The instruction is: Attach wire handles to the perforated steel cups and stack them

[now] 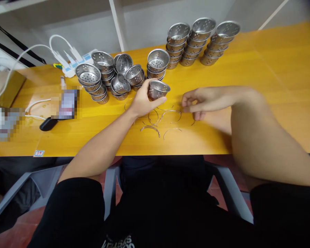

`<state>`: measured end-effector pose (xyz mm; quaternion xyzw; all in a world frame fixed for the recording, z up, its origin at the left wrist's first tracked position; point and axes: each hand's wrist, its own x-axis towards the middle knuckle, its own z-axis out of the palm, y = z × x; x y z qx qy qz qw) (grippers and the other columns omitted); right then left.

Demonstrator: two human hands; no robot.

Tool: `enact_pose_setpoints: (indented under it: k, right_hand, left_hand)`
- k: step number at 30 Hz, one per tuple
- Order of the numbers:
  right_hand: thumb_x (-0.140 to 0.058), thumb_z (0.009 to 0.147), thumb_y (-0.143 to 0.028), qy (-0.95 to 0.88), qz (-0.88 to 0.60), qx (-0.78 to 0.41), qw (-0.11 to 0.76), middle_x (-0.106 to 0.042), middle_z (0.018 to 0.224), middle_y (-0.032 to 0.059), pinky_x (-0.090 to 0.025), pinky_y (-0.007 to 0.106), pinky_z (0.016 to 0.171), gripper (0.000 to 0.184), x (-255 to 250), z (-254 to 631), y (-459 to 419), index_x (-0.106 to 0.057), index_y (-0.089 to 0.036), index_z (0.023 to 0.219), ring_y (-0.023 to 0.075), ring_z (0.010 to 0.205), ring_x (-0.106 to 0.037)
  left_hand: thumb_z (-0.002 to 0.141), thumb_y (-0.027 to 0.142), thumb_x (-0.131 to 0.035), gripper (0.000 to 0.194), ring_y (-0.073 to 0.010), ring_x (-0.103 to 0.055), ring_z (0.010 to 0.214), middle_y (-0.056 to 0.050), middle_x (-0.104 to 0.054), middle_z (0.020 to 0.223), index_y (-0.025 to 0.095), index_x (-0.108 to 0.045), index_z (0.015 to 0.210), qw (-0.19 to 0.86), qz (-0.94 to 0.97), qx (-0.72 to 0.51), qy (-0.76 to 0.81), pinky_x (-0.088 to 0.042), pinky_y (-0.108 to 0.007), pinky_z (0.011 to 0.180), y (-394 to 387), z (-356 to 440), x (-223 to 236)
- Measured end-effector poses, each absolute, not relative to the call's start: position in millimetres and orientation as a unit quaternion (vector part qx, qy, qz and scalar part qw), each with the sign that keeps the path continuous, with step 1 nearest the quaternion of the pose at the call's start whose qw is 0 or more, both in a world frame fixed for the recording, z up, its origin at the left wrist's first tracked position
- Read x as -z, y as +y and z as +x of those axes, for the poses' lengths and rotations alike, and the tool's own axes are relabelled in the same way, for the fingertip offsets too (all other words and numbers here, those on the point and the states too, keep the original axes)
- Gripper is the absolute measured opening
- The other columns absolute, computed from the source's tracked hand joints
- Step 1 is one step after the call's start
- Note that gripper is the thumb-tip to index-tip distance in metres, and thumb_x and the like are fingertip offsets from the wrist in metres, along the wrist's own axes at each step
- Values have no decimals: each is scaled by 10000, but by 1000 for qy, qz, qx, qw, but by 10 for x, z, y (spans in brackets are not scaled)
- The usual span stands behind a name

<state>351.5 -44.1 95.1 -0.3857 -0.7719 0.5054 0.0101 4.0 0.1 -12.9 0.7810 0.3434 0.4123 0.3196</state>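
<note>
My left hand [142, 100] is closed around a small perforated metal cup [158, 89], its thumb along the lower side and its mouth tilted up. On the table below lie several thin curved metal wires [150, 128], some bent into near-full rings. To the right, my right hand [196, 101] hovers low over the table with its fingers bent together, beside the wires. Whatever its fingertips may hold is too small to make out. Directly behind the held cup stands a short stack of perforated cups [158, 60].
Three taller stacks of cups [203, 29] stand at the back right. More stacks [88, 74] and loosely nested cups [120, 83] are at the left. Beyond them lies a power strip [71, 67] with white cables. A blurred phone [68, 103] rests on the yellow table [93, 137].
</note>
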Motion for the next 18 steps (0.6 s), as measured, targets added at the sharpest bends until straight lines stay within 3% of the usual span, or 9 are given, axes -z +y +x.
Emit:
enact_pose_setpoints:
  k: [6, 10, 11, 13, 15, 17, 18]
  right_hand:
    - [-1026, 1053, -608, -778, -297, -544, 99, -893, 996, 20, -784, 487, 895, 394, -972, 3048, -597, -783, -312, 1147, 272, 851, -876]
    - [-1000, 1084, -722, -821, -280, -465, 178, -856, 1083, 38, -737, 464, 918, 478, -933, 3016, -615, -810, -306, 1223, 265, 929, -794]
    - [-1001, 1061, -790, -841, -282, -423, 184, -864, 1174, 66, -744, 503, 979, 569, -902, 2998, -627, -839, -307, 1315, 303, 1017, -805]
    - [-1013, 969, -942, -881, -288, -334, 172, -848, 1473, 159, -716, 654, 1206, 938, -809, 2912, -678, -829, -292, 1619, 447, 1325, -804]
    - [-1007, 881, -1057, -904, -308, -262, 141, -704, 1787, 269, -567, 817, 1412, 1356, -692, 2763, -767, -682, -219, 1896, 618, 1632, -657]
    - [-995, 853, -1102, -911, -331, -218, 113, -567, 1928, 356, -468, 903, 1454, 1552, -587, 2591, -866, -574, -130, 1988, 715, 1710, -560]
    - [-994, 876, -1084, -914, -336, -201, 106, -538, 1951, 377, -451, 919, 1452, 1547, -550, 2515, -907, -564, -107, 1994, 731, 1716, -544]
  left_hand:
    - [1096, 837, -915, 970, -411, -839, 1588, -185, -801, 1712, 325, -517, 1818, 326, 774, -418, 345, -753, -671, 1370, -14, 51, 119]
    - [1099, 890, -884, 1012, -408, -813, 1650, -178, -769, 1741, 313, -495, 1833, 284, 782, -441, 336, -693, -662, 1436, 117, 31, 221]
    - [1090, 917, -878, 1033, -405, -815, 1646, -175, -768, 1744, 313, -491, 1833, 276, 781, -450, 333, -680, -666, 1450, 166, 24, 257]
    - [1056, 978, -871, 1100, -400, -810, 1654, -169, -763, 1757, 314, -475, 1839, 259, 784, -464, 320, -651, -658, 1481, 269, 7, 332]
    - [1046, 1013, -849, 1135, -397, -780, 1698, -169, -735, 1791, 324, -456, 1858, 244, 787, -473, 312, -608, -638, 1522, 369, -14, 403]
    - [1035, 1025, -849, 1157, -395, -772, 1705, -166, -716, 1808, 334, -446, 1871, 236, 787, -480, 306, -595, -622, 1531, 451, -34, 464]
    - [1036, 1022, -849, 1166, -396, -764, 1714, -165, -706, 1818, 341, -432, 1886, 234, 790, -480, 302, -585, -619, 1539, 482, -42, 490]
